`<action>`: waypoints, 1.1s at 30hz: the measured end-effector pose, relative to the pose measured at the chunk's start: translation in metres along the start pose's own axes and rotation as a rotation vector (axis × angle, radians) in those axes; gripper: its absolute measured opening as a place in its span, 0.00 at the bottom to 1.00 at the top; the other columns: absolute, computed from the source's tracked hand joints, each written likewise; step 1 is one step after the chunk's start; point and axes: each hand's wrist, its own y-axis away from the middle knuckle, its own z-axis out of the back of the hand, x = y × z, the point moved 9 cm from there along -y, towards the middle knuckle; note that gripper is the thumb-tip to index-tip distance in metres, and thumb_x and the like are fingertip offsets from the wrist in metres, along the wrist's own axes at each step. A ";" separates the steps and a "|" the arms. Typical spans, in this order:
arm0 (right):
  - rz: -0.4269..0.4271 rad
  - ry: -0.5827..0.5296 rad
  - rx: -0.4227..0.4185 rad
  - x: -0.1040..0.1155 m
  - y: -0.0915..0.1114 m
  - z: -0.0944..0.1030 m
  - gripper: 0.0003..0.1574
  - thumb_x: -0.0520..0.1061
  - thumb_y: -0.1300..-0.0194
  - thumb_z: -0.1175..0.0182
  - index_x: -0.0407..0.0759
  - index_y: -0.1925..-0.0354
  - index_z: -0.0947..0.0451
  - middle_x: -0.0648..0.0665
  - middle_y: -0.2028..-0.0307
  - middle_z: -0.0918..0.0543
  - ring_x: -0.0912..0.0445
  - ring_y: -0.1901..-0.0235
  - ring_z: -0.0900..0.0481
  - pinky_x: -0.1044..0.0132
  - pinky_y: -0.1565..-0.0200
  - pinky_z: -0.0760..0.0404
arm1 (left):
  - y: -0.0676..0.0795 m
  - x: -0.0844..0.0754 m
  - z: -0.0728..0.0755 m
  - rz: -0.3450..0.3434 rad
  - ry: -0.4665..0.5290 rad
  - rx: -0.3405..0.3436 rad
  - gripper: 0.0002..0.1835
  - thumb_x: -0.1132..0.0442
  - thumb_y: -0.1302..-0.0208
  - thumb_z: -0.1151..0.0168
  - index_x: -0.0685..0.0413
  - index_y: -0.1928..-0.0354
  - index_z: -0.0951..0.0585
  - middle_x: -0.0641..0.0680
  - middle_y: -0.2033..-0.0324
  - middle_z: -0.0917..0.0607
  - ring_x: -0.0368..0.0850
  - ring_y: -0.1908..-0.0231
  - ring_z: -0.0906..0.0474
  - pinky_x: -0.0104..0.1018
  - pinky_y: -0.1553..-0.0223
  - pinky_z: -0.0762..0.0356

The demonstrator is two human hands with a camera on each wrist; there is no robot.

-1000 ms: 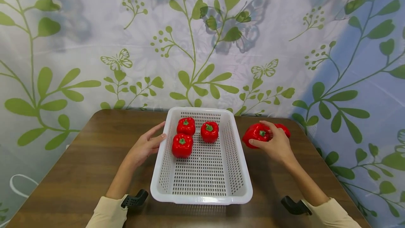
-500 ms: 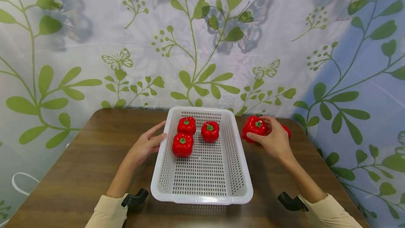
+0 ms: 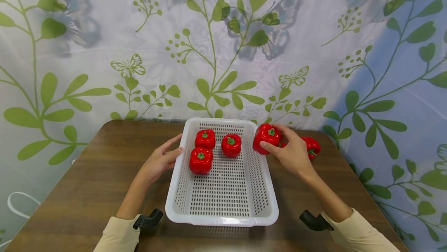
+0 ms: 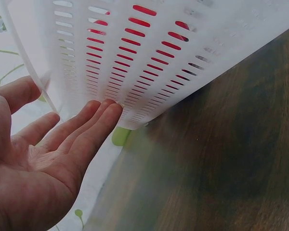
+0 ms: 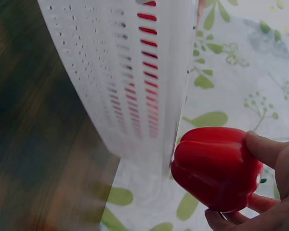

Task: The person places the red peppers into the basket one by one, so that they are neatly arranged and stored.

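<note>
In the head view my right hand (image 3: 292,152) grips a red bell pepper (image 3: 266,138) at the right rim of a white plastic basket (image 3: 223,220). The right wrist view shows this pepper (image 5: 214,166) between thumb and fingers, beside the basket's outer wall (image 5: 101,72). My left hand (image 3: 158,163) touches the basket's left side with straight fingers. Seen in the left wrist view, its fingers (image 4: 94,127) lie against the perforated wall (image 4: 149,43). Inside the basket stand three red bell peppers: one at the back left (image 3: 205,139), one in front of it (image 3: 201,161), one to the right (image 3: 231,146).
Right of the basket, another red bell pepper (image 3: 312,148) lies on the brown wooden table (image 3: 104,166); a red patch behind my right hand is mostly hidden. A leaf-patterned cloth (image 3: 167,50) hangs behind the table. A white cable loop (image 3: 19,205) shows at the left.
My right hand has lifted the bell pepper off the table's right side and moved it left to the basket's rim. The left hand and the basket have stayed in place.
</note>
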 end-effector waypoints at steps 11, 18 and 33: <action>0.070 -0.024 0.068 0.024 0.000 -0.027 0.50 0.55 0.43 0.24 0.47 0.28 0.32 0.41 0.37 0.21 0.44 0.47 0.18 0.49 0.52 0.12 | 0.002 0.001 -0.001 -0.003 -0.005 -0.001 0.36 0.50 0.24 0.43 0.36 0.20 0.44 0.64 0.30 0.27 0.62 0.39 0.20 0.55 0.44 0.18; 0.090 -0.029 0.123 0.026 0.005 -0.050 0.48 0.52 0.47 0.21 0.45 0.31 0.29 0.41 0.38 0.21 0.44 0.45 0.19 0.48 0.50 0.13 | 0.002 -0.001 -0.001 0.001 -0.012 -0.002 0.35 0.51 0.24 0.44 0.36 0.20 0.44 0.65 0.31 0.27 0.63 0.39 0.21 0.55 0.44 0.18; 0.114 0.081 0.219 0.023 0.013 -0.088 0.46 0.51 0.47 0.21 0.44 0.33 0.26 0.39 0.35 0.23 0.42 0.41 0.21 0.47 0.48 0.14 | 0.001 -0.002 -0.002 -0.001 0.008 0.014 0.35 0.52 0.23 0.45 0.38 0.20 0.44 0.67 0.31 0.27 0.64 0.39 0.21 0.55 0.45 0.18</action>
